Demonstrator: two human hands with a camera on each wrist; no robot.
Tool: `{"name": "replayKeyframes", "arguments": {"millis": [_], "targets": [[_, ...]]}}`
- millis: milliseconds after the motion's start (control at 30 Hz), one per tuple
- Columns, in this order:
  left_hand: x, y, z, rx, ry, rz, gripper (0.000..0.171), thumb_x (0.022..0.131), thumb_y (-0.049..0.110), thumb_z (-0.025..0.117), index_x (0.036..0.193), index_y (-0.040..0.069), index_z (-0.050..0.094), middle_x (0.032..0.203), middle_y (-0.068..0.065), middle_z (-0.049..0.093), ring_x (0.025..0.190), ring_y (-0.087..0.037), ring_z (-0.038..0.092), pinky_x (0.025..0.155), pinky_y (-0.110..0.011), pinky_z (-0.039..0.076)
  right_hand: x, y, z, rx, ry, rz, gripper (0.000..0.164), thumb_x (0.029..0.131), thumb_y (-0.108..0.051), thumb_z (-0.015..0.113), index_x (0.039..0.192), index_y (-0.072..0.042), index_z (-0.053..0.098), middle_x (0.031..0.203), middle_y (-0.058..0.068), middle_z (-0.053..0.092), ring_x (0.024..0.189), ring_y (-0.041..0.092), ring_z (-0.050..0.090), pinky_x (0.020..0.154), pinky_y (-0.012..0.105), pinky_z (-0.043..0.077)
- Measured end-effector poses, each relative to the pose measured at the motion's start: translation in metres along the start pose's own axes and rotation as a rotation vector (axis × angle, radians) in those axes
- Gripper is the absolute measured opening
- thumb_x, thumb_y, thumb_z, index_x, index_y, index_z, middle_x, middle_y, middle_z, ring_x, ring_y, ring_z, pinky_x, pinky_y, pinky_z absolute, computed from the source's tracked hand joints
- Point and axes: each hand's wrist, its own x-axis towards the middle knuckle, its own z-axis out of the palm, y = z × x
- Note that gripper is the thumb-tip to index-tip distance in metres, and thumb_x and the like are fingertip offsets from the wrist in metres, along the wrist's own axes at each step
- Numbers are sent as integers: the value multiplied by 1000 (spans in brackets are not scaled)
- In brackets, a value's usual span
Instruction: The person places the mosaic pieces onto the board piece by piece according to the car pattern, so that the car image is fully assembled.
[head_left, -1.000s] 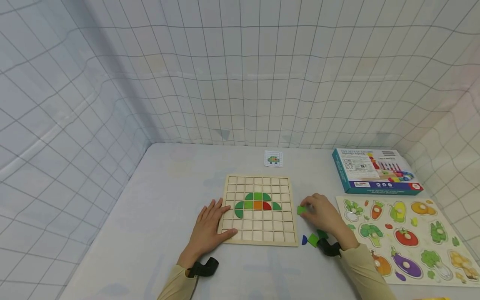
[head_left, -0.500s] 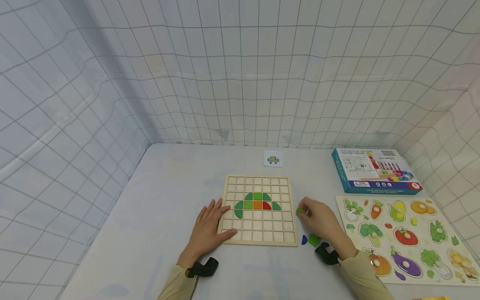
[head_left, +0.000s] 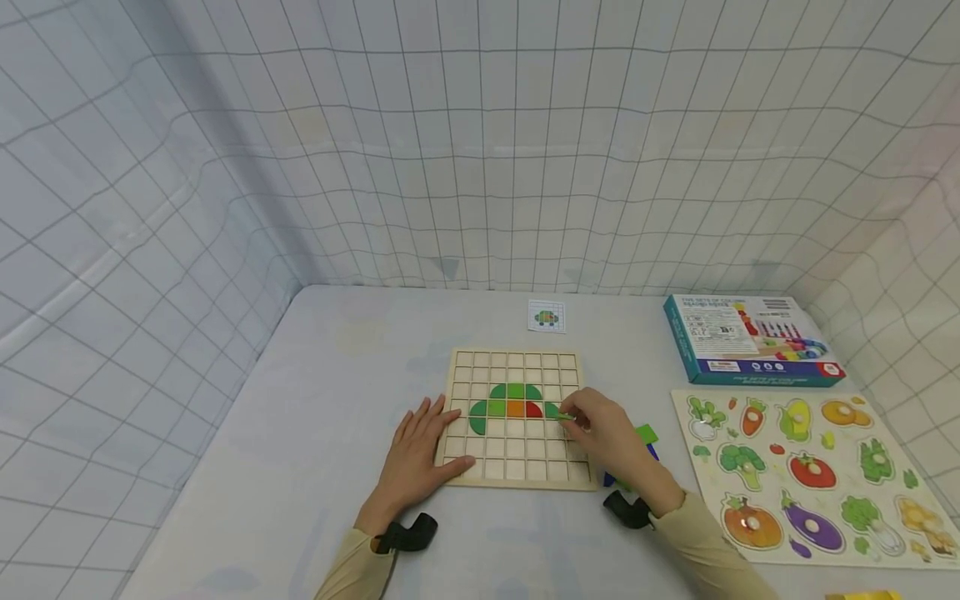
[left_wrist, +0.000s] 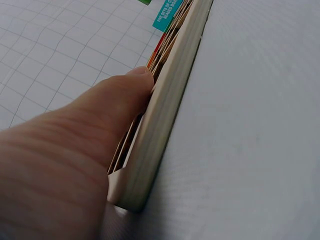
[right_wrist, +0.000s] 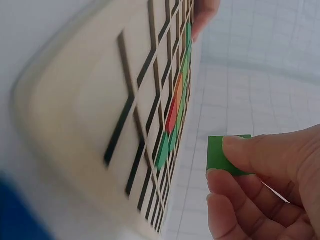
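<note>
My right hand (head_left: 611, 433) pinches a small green square tile (right_wrist: 216, 155) between thumb and fingers. It is over the right columns of the wooden grid board (head_left: 517, 472), close to a dark green quarter-round tile (head_left: 551, 410). My left hand (head_left: 420, 458) rests with fingers spread at the board's left edge; its thumb (left_wrist: 125, 92) lies over the rim in the left wrist view. Set in the grid are light green squares, an orange square (head_left: 516, 409), a red quarter-round (head_left: 533, 410) and several dark green quarter-rounds.
Behind the board lies a small card (head_left: 547, 317) with a turtle-like pattern. Loose tiles, among them a green square (head_left: 646, 433) and a blue piece (head_left: 608, 479), lie right of the board, partly under my right arm. Further right are a boxed set (head_left: 753, 342) and a vegetable puzzle board (head_left: 832, 521).
My right hand has carried the green square tile leftward, from beside the board to over its right columns. More loose tiles show behind it. The left hand stays put.
</note>
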Motion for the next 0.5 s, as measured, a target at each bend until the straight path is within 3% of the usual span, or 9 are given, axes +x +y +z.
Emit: {"name": "replayKeyframes", "arguments": {"millis": [200, 500], "targets": [[-1, 0, -1, -3, 0, -1, 76, 80, 56, 67, 140, 14, 47, 152, -11, 28, 141, -28, 16, 113, -45, 8, 15, -12, 20, 49, -56, -34, 18, 78, -4, 78, 83, -14, 63, 79, -8, 55, 69, 10, 52, 59, 23, 46], [-1, 0, -1, -1, -5, 8, 75, 81, 55, 67, 140, 13, 47, 152, -12, 28, 141, -29, 16, 113, -46, 8, 31, -35, 40, -38, -125, 5, 12, 80, -18, 78, 80, -19, 66, 70, -13, 55, 61, 4, 48, 53, 22, 41]]}}
